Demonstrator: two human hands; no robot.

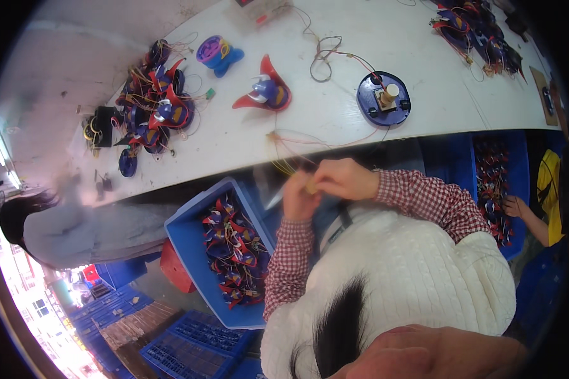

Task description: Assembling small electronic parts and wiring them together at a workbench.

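Just off the front edge of the table, my left hand (299, 197) and my right hand (346, 179) meet, both with fingers closed. Between their fingertips is a small yellowish piece (311, 186), apparently a wire connector, though it is partly covered. Thin yellow and red wires (284, 165) run from the hands up over the table edge. Beyond them lies a red and purple horned toy part (267, 91) with silver horns. To its right a round dark-blue base (384, 99) carries a cream knob and trails wires.
At left on the white table (335, 126) sit a heap of wired toy parts (161, 114) and a blue-purple round piece (215, 54). Another heap (477, 35) lies far right. A blue bin (189, 215) of parts stands at my left. Other people are on both sides.
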